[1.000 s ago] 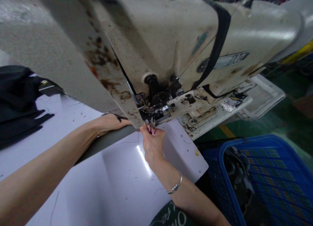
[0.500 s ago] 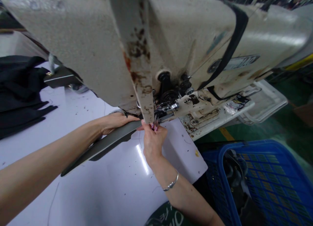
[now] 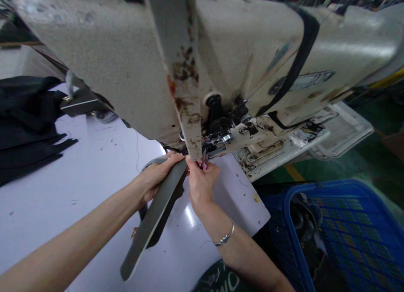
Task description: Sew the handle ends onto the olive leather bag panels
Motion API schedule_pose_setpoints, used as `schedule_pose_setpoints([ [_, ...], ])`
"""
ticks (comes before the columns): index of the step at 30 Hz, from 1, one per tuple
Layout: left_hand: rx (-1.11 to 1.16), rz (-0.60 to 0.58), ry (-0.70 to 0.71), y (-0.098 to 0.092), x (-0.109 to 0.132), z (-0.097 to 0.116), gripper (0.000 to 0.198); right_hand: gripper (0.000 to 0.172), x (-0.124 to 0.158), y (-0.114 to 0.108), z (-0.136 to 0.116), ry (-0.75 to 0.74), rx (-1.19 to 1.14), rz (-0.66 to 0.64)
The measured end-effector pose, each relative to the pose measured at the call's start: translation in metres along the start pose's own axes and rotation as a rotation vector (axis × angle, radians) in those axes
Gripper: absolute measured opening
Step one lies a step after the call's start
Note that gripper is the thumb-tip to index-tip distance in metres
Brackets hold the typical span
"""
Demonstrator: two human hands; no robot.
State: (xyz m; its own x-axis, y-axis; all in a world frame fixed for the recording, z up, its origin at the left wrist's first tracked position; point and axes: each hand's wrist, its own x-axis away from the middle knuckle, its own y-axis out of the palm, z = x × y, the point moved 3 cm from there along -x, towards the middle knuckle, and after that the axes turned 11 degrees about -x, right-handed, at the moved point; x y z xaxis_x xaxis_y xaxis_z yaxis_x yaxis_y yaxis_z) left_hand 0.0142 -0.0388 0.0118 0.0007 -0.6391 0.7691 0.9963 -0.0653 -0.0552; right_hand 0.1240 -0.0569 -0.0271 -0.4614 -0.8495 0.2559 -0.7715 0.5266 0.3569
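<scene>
A long dark grey-green strap piece [image 3: 158, 208] slants from the sewing machine's needle area down toward the lower left. My left hand [image 3: 157, 174] grips its upper left side, fingers partly hidden behind it. Close by on the right, my right hand [image 3: 202, 180] is closed near the top end of the piece, with small pink-handled snips [image 3: 203, 162] held in it, blades up. The cream sewing machine [image 3: 139, 73] hangs over both hands, and its rust-marked bar [image 3: 184, 86] comes down just above my right fingertips.
Black fabric pieces [image 3: 28, 123] lie on the white table [image 3: 104, 170] at the left. A blue basket [image 3: 356, 187] holding dark items stands at the lower right. Behind it is a clear plastic tray [image 3: 353, 128].
The strap piece has swung steeper, its lower end moving right and toward me. My left hand has shifted right and slightly down with it. My right hand has moved slightly right.
</scene>
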Motion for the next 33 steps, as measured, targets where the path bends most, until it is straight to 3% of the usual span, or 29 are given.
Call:
schedule_pose_setpoints([
  [3,0.175,0.091,-0.038,0.018,0.008,-0.013,0.027,0.035,-0.002,-0.004,-0.005,0.028,-0.027,-0.009],
  [6,0.398,0.175,0.050,0.037,0.012,-0.021,0.026,0.031,-0.006,-0.008,-0.015,0.114,-0.060,-0.043],
  [13,0.681,0.232,0.123,0.068,0.011,-0.026,0.031,0.023,-0.019,-0.021,-0.032,0.187,-0.055,-0.165],
  [22,0.728,0.291,0.168,0.077,0.010,-0.028,0.035,0.019,-0.029,-0.025,-0.039,0.176,0.022,-0.261],
  [33,0.724,0.327,0.243,0.074,0.003,-0.014,0.023,0.026,-0.034,-0.024,-0.047,0.189,0.092,-0.273],
])
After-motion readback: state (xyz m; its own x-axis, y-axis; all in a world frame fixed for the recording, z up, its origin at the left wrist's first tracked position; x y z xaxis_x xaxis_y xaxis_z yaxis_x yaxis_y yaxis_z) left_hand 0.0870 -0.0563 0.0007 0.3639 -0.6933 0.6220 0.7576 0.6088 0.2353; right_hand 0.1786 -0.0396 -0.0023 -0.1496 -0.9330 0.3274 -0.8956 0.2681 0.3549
